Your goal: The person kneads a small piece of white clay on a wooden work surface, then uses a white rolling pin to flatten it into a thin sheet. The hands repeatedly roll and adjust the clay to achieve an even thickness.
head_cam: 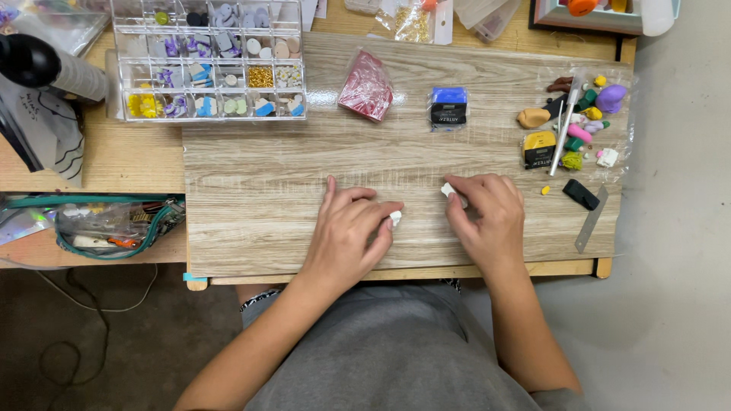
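Note:
My left hand point(346, 232) rests on the wood-grain board point(266, 167) with its fingers curled around a small white clay piece point(395, 218) at the fingertips. My right hand point(487, 217) lies a little to the right, pinching another small white clay piece point(449, 190) between thumb and forefinger. The two hands are close but apart, both near the board's front edge.
A clear compartment box of beads point(209, 61) sits at the back left. A red clay packet point(366, 86) and a blue-black clay block point(448, 106) lie mid-board. Coloured clay bits, a metal tool point(566, 125), a black block point(581, 194) and a blade point(591, 221) crowd the right.

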